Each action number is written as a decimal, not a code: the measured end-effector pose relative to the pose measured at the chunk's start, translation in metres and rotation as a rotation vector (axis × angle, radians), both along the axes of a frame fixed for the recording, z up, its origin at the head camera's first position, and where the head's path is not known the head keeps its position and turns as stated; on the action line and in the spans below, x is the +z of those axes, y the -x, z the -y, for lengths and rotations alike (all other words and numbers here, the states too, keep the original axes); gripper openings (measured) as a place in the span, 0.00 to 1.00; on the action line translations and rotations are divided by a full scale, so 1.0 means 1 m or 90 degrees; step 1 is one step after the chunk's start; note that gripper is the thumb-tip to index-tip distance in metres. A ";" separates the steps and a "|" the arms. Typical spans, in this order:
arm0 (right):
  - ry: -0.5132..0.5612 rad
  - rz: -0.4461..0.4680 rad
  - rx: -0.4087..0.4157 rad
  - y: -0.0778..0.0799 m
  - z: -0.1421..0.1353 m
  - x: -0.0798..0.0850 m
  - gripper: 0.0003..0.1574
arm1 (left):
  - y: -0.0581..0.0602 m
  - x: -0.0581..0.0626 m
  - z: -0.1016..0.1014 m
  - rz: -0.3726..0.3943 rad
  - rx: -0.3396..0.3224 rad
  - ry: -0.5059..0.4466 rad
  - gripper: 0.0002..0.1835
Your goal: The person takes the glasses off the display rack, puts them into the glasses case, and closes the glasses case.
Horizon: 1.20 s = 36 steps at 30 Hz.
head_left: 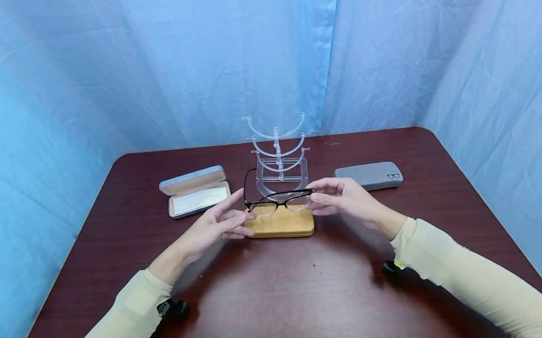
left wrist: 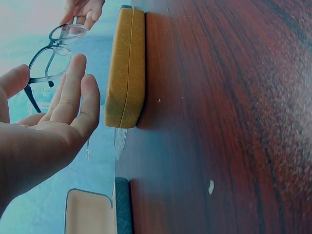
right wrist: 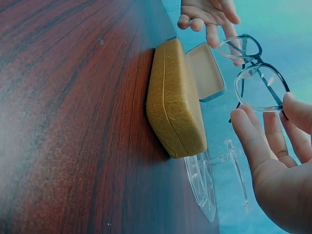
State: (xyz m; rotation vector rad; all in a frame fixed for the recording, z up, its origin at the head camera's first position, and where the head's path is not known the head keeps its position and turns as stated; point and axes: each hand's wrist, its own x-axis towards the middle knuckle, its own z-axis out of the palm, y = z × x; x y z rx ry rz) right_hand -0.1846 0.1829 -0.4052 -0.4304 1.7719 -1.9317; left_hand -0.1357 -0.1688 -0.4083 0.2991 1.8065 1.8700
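Observation:
Black-rimmed eyeglasses (head_left: 280,204) hang in the air above a closed mustard-yellow glasses case (head_left: 282,228). My right hand (head_left: 348,200) pinches them at the right hinge between thumb and fingers. One temple points away from me at the left; the other seems to lie folded across behind the lenses. At the left end, my left hand (head_left: 214,224) is beside the frame with fingers spread and extended. Its thumb (left wrist: 17,80) is close to the frame corner in the left wrist view; whether it touches cannot be told.
Behind the yellow case stands a clear three-tier glasses stand (head_left: 276,147). An open grey case (head_left: 193,180) with a white cloth (head_left: 200,200) inside lies at the left, and a closed grey case (head_left: 366,174) at the right. Blue curtains (head_left: 180,67) surround the brown table (head_left: 281,289).

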 end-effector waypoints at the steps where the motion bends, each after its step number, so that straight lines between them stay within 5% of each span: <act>1: 0.000 -0.001 -0.001 0.000 0.000 0.000 0.20 | 0.000 0.000 0.000 0.001 0.002 -0.002 0.39; 27: -0.017 -0.002 0.008 0.001 0.006 0.000 0.23 | 0.002 -0.002 0.001 0.002 0.010 -0.001 0.37; 36: -0.037 -0.019 0.011 -0.002 0.019 0.000 0.24 | 0.000 0.001 -0.012 -0.010 -0.033 0.031 0.30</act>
